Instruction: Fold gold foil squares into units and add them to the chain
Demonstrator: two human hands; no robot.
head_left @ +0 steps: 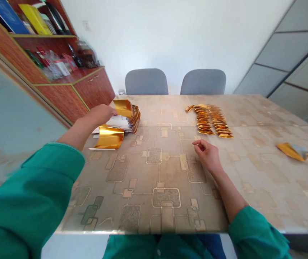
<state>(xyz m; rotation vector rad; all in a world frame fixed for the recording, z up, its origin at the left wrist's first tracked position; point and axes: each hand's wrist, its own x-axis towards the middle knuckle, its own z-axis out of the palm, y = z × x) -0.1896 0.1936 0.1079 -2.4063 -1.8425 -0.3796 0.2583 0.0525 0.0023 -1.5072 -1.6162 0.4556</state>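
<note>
Left hand [98, 115] is pressing in at the side of a fanned stack of gold foil sheets with white paper [124, 121], fingers partly hidden, so whether it is clamping a sheet cannot be told. A curled gold foil sheet [109, 137] is lying just below that hand, against the stack.

Right hand [207, 155] is hovering apart from the left, low over the patterned table cover [154, 201], thumb and forefinger curling close, nothing visible between them. Just ahead of it, overlapping folded gold pieces [210, 120] are forming two rough rows. Well to its right, a loose gold-and-silver packet [294, 151] is lying alone.

Progress: a good run is laid out; the stack is still thick. Overlap is making the pieces uncountable, and the packet's contents are hard to make out.
</note>
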